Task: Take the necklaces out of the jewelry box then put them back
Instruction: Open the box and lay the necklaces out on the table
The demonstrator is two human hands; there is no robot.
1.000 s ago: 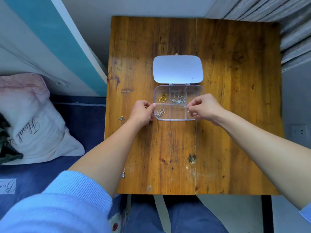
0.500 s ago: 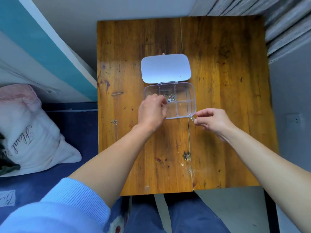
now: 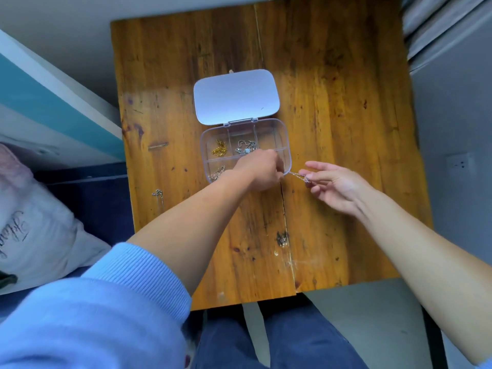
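Head view: a thin silver necklace [image 3: 295, 175] stretches left to right between the hands, just off the near right corner of the clear plastic jewelry box [image 3: 289, 155]. The left hand [image 3: 259, 171], over that corner, pinches one end with curled fingers. The right hand [image 3: 335, 185] pinches the pendant end, its other fingers loose. A gold chain [image 3: 219, 149] lies coiled in a far compartment on the glossy wooden table [image 3: 346, 102].

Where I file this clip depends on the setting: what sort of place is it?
Probably a bedroom at home: a white pillow with cursive lettering lies on dark blue bedding beside a worn wooden table, and a white wall socket shows on the right.
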